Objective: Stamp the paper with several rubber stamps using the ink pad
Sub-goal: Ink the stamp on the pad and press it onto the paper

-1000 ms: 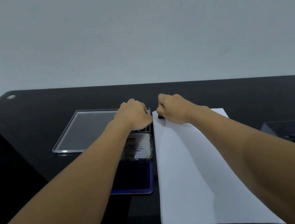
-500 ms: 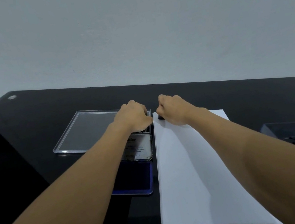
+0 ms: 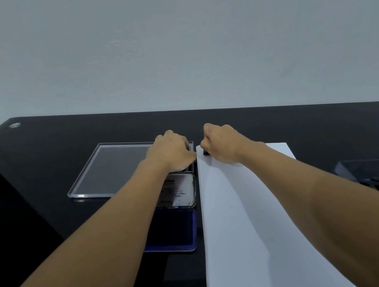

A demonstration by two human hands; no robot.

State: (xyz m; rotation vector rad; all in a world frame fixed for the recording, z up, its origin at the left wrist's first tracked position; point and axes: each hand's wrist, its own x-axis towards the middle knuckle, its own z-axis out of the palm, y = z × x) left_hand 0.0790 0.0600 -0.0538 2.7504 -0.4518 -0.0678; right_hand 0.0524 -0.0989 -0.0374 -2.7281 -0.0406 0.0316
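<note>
My right hand [image 3: 221, 144] grips a stamp [image 3: 205, 152] and presses it on the paper [image 3: 240, 210] to print. My left hand [image 3: 172, 151] curls just beside it; I cannot tell if it holds anything.

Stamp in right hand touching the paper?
Touching. Head view: the stamp sits flush on the paper at its far-left corner, under the right hand; no gap.

Black table [image 3: 38, 182] w/ clear lid [image 3: 112, 172] at left, grey wall [image 3: 166, 46] behind.
</note>
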